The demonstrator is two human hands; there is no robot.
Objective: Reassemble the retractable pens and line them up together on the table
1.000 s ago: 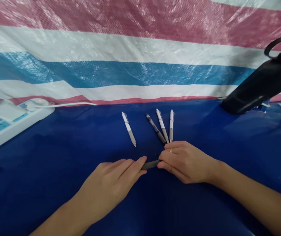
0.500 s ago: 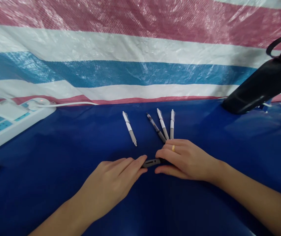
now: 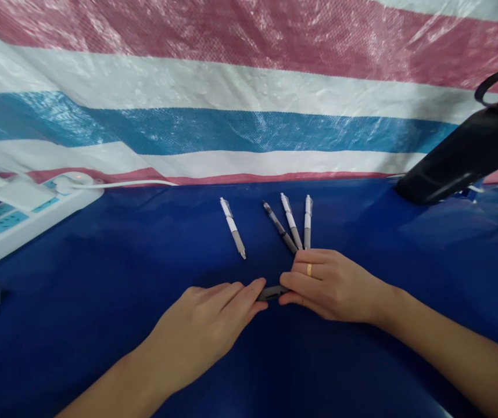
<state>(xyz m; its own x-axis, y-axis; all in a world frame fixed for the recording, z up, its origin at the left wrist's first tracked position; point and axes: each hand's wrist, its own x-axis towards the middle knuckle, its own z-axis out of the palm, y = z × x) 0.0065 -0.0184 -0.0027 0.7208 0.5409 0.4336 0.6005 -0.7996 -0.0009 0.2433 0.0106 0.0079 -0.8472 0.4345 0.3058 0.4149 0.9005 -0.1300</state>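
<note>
A slim dark grey object (image 3: 272, 292) with a dark slot lies across between my two hands, low over the blue surface. My left hand (image 3: 216, 319) pinches its left end between thumb and fingers. On its right end my right hand (image 3: 333, 284), with a gold ring, closes thumb and forefinger. Beyond the right hand's fingertips lie a dark pen (image 3: 278, 223), a white and grey pen (image 3: 290, 216) and another such pen (image 3: 308, 217). Their lower ends meet near that hand, partly hidden. One more white and grey pen (image 3: 233, 226) lies apart to the left.
A white power strip (image 3: 57, 217) with a plugged-in cable stands at the left. At the right is a black bottle (image 3: 458, 151) with a carry loop. A striped plastic sheet (image 3: 249, 87) hangs behind the blue tabletop (image 3: 165, 232).
My right thumb and forefinger have closed onto the right end of the dark grey object. The scene has shifted slightly right in view. The pens appear to lie as before.
</note>
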